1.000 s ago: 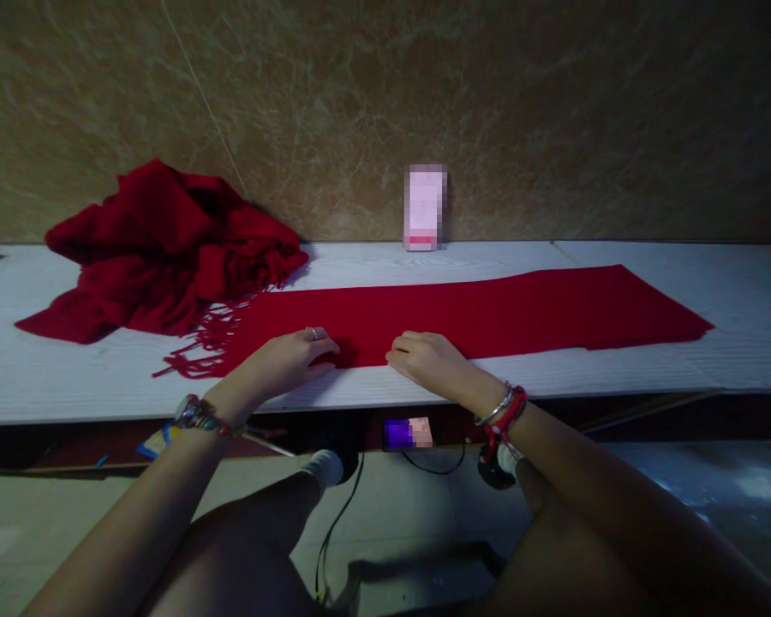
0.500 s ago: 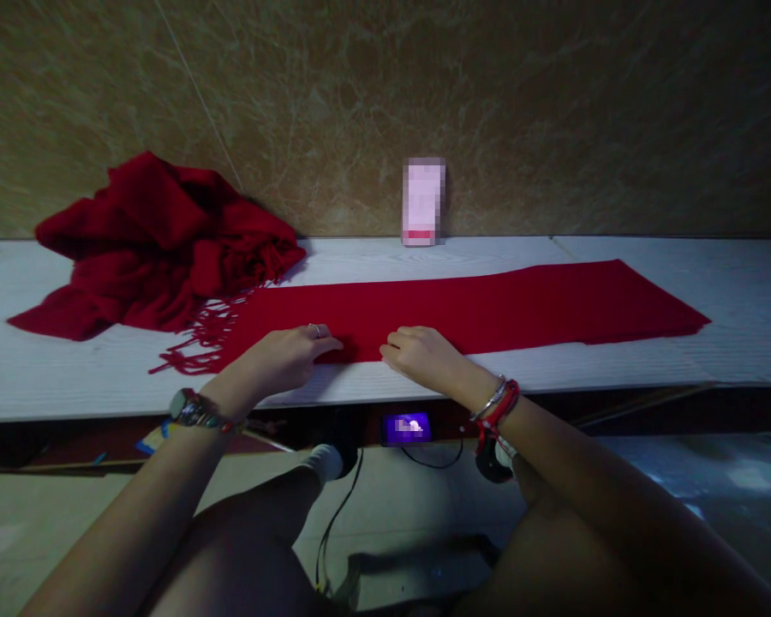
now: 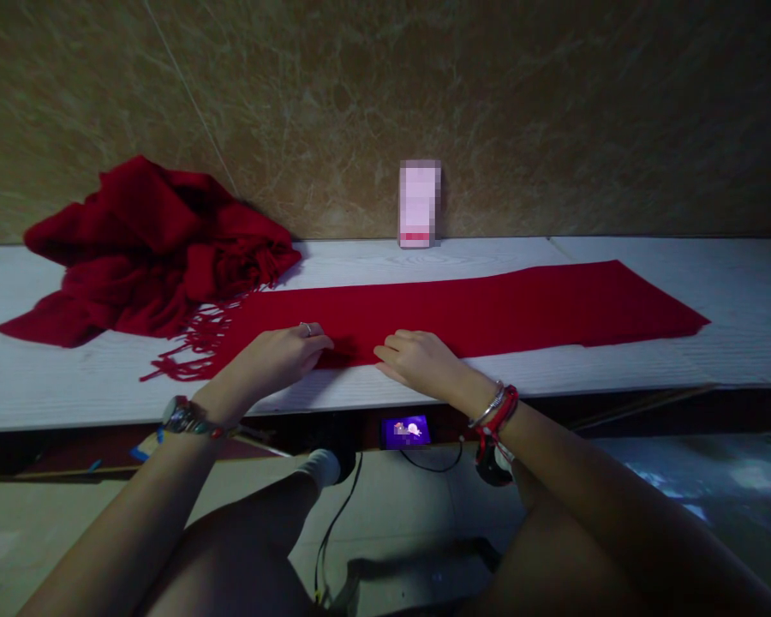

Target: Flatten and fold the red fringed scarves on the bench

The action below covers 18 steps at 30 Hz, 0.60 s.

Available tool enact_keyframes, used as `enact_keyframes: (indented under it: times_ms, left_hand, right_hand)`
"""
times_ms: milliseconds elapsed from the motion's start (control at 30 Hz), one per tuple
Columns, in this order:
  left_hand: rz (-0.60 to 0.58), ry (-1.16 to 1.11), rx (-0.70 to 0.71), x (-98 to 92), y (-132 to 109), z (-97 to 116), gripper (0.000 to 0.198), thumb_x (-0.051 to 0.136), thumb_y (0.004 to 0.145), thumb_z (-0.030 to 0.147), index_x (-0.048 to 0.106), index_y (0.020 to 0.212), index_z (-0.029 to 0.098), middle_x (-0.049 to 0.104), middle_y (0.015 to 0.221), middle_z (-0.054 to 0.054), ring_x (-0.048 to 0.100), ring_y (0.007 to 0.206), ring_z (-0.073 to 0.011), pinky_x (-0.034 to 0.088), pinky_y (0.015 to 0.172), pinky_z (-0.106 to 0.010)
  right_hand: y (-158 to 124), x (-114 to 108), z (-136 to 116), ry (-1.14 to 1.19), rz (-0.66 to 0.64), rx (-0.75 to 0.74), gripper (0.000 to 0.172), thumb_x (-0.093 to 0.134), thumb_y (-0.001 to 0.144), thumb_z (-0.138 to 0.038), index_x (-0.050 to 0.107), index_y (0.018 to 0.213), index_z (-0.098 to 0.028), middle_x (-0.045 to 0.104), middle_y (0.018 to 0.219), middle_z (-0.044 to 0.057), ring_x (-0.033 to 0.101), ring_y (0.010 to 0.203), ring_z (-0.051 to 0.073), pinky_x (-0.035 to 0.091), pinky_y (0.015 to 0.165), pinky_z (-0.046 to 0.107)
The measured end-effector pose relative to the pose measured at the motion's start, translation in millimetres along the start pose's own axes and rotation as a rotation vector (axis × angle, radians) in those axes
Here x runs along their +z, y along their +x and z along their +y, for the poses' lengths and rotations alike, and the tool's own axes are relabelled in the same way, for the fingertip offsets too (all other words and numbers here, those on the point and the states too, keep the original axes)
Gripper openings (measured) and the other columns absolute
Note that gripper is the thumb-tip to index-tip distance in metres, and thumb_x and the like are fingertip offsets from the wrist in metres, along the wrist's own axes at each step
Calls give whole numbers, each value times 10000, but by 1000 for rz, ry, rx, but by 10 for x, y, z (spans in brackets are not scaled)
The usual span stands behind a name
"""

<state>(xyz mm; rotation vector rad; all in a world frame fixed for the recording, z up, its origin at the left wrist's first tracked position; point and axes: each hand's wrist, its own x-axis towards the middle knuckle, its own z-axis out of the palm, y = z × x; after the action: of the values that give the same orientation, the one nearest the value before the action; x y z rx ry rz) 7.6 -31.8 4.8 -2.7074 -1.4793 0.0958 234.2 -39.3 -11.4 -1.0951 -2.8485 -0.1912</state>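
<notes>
A long red scarf (image 3: 488,308) lies flat along the white tabletop (image 3: 732,343), its fringed end (image 3: 186,351) at the left. My left hand (image 3: 283,356), with a ring and a wristwatch, rests on the scarf's near edge with fingers curled and pressed on the cloth. My right hand (image 3: 417,360), with bracelets at the wrist, lies on the same edge just to its right, fingers bent and together, pinching the fabric edge.
A heap of crumpled red scarves (image 3: 154,248) sits at the back left. A small pink box (image 3: 419,204) stands against the marbled wall. Below the table a lit phone screen (image 3: 406,431) and a dark cable (image 3: 334,523) show above the floor.
Both hands have slid slightly left along the scarf's near edge. The scarf itself has hardly shifted.
</notes>
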Motion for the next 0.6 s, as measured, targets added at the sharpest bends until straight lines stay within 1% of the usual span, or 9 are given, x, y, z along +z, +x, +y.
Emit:
enact_keyframes:
  times_ms: [100,233,433,600]
  left_hand:
    - [21,-2,12,3,-10,-50,321,389,858,205,671,1011,199,673,965,-80,637,793,-182,507,664,-262]
    - [21,23,34,8,-33,-91,320,382,857,223,675,985,203,674,910,-68,629,767,-177,493,643,-262]
    - [62,9,60,-1,-65,-95,303,390,843,244,675,937,207,675,861,-47,615,728,-151,477,639,-241]
    - [-42,-1,79,-19,-57,-39,244,420,819,232,657,869,213,677,850,-37,618,739,-148,463,615,-230]
  right_hand:
    - [-11,-1,-5,0,4,5,186,499,915,-221,663,930,-135,668,864,89,547,805,164,348,627,278]
    - [-17,10,5,21,10,32,197,460,904,-115,654,872,-131,653,820,77,521,749,153,330,620,281]
    - [-12,71,33,80,121,62,184,441,908,-131,624,895,-117,641,875,83,521,771,158,352,713,290]
    - [-45,150,34,87,106,22,159,461,897,-111,620,898,-106,648,910,98,544,824,170,353,719,290]
